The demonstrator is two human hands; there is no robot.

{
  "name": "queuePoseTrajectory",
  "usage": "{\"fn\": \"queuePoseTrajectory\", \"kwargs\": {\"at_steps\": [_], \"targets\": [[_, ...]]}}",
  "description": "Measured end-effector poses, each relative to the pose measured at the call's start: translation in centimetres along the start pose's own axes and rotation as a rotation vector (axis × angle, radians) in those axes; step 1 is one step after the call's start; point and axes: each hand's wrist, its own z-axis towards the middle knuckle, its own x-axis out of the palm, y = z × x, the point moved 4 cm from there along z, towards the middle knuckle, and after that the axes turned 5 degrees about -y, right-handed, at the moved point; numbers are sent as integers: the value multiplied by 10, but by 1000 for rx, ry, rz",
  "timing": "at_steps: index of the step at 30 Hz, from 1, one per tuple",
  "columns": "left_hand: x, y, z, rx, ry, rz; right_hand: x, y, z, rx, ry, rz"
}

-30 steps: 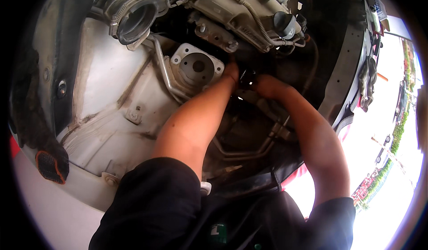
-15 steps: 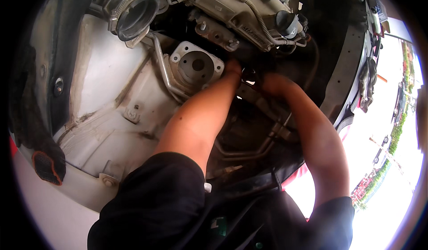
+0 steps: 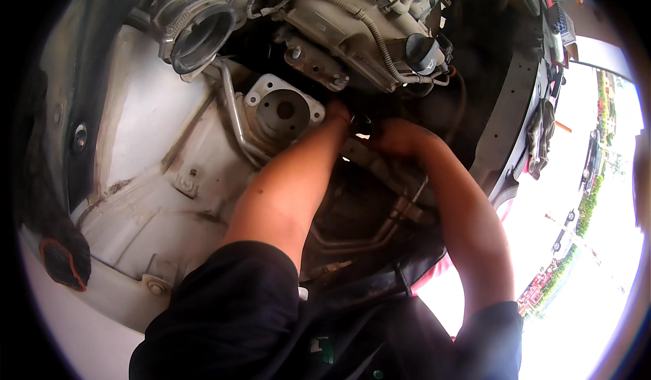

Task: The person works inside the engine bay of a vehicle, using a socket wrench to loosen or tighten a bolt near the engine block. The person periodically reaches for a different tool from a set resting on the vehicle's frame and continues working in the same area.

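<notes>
Both arms reach down into the dark gap of an engine bay. My left hand [image 3: 338,117] is beside the round engine mount [image 3: 278,114], just below a rusty metal bracket [image 3: 317,63] on the engine. Its fingers disappear into shadow. My right hand [image 3: 401,138] is a little to the right, bent inward toward the left one. Its fingertips are also lost in the dark. Between the hands a small shiny piece [image 3: 361,119] catches light; I cannot make out what it is or whether either hand grips it.
The engine [image 3: 346,24] with its ribbed hose and black cap [image 3: 422,53] is above the hands. An open air duct [image 3: 203,37] stands at upper left. A bent metal pipe [image 3: 234,112] runs beside the mount. A dark glove [image 3: 66,261] lies on the left fender.
The whole view has shifted, so the engine bay appears farther left and slightly lower. Both hands remain deep in the same gap, with the right wrist bent a little more inward.
</notes>
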Motion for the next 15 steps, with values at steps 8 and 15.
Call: {"fn": "queuePoseTrajectory", "kwargs": {"at_steps": [8, 15], "targets": [[12, -5, 7, 61, 13, 34, 9, -21, 14, -42, -3, -32], [21, -7, 13, 132, 13, 76, 13, -44, 21, -54, -79, -114]]}}
